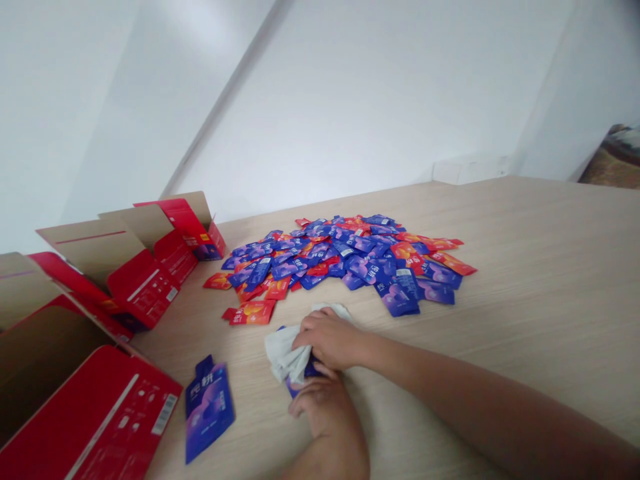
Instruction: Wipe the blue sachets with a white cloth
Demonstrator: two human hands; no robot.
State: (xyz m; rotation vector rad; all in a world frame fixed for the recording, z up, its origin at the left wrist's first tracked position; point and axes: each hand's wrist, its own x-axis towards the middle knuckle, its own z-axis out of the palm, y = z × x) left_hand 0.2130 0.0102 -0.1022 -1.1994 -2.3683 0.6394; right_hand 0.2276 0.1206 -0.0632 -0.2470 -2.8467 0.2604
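A: Field note, head view. Where does the pouch lie from my hands?

B: Squarely between them. I see a blue-and-purple flat foil pouch [311,369] on the pale wood-grain tabletop [540,293], mostly hidden by a crumpled white cloth [286,357]. My right hand [327,339] is on its far right side, my left hand [321,398] on its near side.

A: State of each hand?

B: Right: fingers curled down, gripping the cloth against the pouch. Left: fingers bent over the near edge, touching it; whether they pinch or only steady it, I cannot tell.

A: Long axis?

B: Too covered to be sure. Blue shows beyond the cloth's far edge and again at the near end, so I judge it runs roughly away from me.

A: Anything close by?

B: One uncovered blue-and-purple spouted pouch [209,407], left of my left hand and apart from it, neck pointing away. My left is nearer to that one. Past the right hand, a loose heap of blue and red foil pouches [320,257]; far left, a row of red cardboard boxes [150,293], flaps up.
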